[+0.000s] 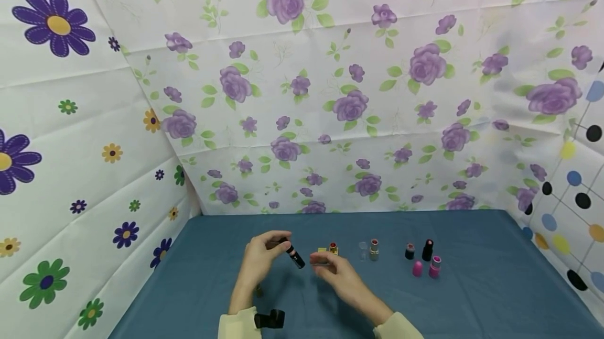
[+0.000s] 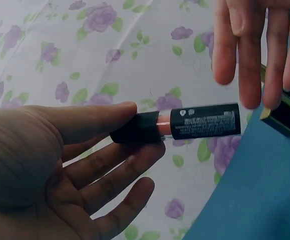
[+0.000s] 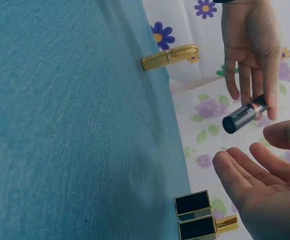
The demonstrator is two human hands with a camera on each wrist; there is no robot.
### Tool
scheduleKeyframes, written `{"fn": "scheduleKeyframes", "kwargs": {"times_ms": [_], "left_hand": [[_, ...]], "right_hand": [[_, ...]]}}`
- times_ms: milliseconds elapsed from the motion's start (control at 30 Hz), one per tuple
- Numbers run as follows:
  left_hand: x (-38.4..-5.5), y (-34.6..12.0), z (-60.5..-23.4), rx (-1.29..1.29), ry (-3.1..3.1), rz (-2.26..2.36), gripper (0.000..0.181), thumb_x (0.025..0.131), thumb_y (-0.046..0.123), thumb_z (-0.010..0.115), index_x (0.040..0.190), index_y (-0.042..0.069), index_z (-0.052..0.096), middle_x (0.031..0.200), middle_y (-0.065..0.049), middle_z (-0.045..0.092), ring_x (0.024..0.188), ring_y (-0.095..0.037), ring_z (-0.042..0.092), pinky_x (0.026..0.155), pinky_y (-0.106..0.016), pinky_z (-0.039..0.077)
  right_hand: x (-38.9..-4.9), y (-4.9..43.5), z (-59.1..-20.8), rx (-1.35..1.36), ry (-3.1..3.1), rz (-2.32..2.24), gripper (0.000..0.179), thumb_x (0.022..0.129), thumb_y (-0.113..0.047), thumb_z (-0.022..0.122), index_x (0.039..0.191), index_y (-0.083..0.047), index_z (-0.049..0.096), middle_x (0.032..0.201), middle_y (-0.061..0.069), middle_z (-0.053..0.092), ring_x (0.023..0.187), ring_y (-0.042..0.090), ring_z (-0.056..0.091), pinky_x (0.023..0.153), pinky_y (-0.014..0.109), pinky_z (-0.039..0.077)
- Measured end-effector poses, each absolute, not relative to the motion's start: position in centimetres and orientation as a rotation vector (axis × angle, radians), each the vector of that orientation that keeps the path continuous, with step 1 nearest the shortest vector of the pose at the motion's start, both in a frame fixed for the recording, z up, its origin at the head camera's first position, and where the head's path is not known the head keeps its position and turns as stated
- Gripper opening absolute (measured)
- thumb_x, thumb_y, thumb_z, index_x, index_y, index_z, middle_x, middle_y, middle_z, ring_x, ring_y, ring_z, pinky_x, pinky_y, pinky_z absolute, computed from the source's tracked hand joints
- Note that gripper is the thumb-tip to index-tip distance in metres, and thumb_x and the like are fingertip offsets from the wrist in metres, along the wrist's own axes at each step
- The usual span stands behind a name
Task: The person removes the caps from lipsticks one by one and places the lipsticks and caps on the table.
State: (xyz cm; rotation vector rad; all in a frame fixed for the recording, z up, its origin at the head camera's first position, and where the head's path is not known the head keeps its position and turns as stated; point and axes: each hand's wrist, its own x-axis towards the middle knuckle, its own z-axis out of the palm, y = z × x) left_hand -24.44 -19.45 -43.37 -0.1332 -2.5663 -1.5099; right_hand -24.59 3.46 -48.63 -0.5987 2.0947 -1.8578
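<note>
My left hand (image 1: 258,259) pinches a black lipstick tube (image 2: 205,121) by one end between thumb and fingers, holding it above the table. A coral-pink band shows at the tube's middle, and small print runs along its far part. Close to the tube's free end is my right hand (image 1: 343,277), apart from it, with fingers extended and nothing in them. A gold lipstick (image 3: 169,57) stands on the table near my left wrist; in the head view it is mostly hidden. Beyond my right hand are an uncapped black-and-gold lipstick (image 1: 333,248) and its cap (image 3: 192,205).
Right of my hands stand a clear cap (image 1: 363,251) and an uncapped lipstick (image 1: 374,250). Farther right are a small dark cap (image 1: 409,251), a black lipstick (image 1: 428,250), a pink cap (image 1: 417,269) and a pink lipstick (image 1: 435,267). Flowered sheets enclose the blue tabletop (image 1: 476,297).
</note>
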Motion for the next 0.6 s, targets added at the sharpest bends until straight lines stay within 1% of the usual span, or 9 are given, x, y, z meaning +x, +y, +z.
{"fn": "scheduleKeyframes", "kwargs": {"times_ms": [200, 333, 400, 467, 600], "left_hand": [[-24.6, -18.5, -43.2, -0.222, -2.573, -1.615, 0.027, 0.098, 0.021, 0.075, 0.124, 0.013, 0.077, 0.116, -0.004, 0.075, 0.103, -0.021, 0.07, 0.093, -0.051, 0.056], [-24.7, -17.9, -43.3, -0.325, -2.566, -1.717, 0.033, 0.098, 0.023, 0.076, 0.127, 0.007, 0.074, 0.113, -0.007, 0.075, 0.099, -0.02, 0.071, 0.091, -0.046, 0.058], [-24.8, -17.5, -43.4, -0.373, -2.553, -1.767, 0.036, 0.098, 0.024, 0.076, 0.128, 0.005, 0.073, 0.112, -0.008, 0.075, 0.097, -0.019, 0.071, 0.09, -0.044, 0.058], [-24.9, -17.2, -43.5, -0.403, -2.536, -1.821, 0.037, 0.098, 0.024, 0.076, 0.129, 0.004, 0.072, 0.113, -0.009, 0.074, 0.097, -0.019, 0.071, 0.091, -0.046, 0.058], [-25.1, -16.6, -43.7, -0.414, -2.506, -1.927, 0.036, 0.098, 0.024, 0.076, 0.129, 0.006, 0.072, 0.113, -0.009, 0.074, 0.099, -0.019, 0.07, 0.096, -0.051, 0.056]], "right_hand": [[-24.4, 3.6, -48.3, -0.593, 2.144, -1.825, 0.041, 0.109, -0.019, 0.058, 0.145, 0.002, 0.056, 0.141, 0.02, 0.061, 0.128, 0.037, 0.06, 0.102, 0.051, 0.053], [-24.5, 3.9, -48.1, -0.586, 2.115, -1.843, 0.045, 0.109, -0.022, 0.06, 0.146, 0.003, 0.055, 0.139, 0.02, 0.061, 0.126, 0.036, 0.062, 0.102, 0.052, 0.053], [-24.6, 4.1, -48.0, -0.576, 2.068, -1.877, 0.045, 0.108, -0.023, 0.061, 0.145, 0.004, 0.056, 0.136, 0.021, 0.063, 0.122, 0.035, 0.064, 0.1, 0.053, 0.055], [-24.8, 4.3, -47.8, -0.565, 2.021, -1.912, 0.043, 0.108, -0.022, 0.062, 0.141, 0.005, 0.058, 0.131, 0.022, 0.066, 0.116, 0.032, 0.068, 0.097, 0.054, 0.056], [-25.0, 4.7, -47.5, -0.549, 1.951, -1.955, 0.039, 0.106, -0.02, 0.065, 0.134, 0.007, 0.063, 0.123, 0.021, 0.071, 0.104, 0.027, 0.072, 0.091, 0.055, 0.058]]}}
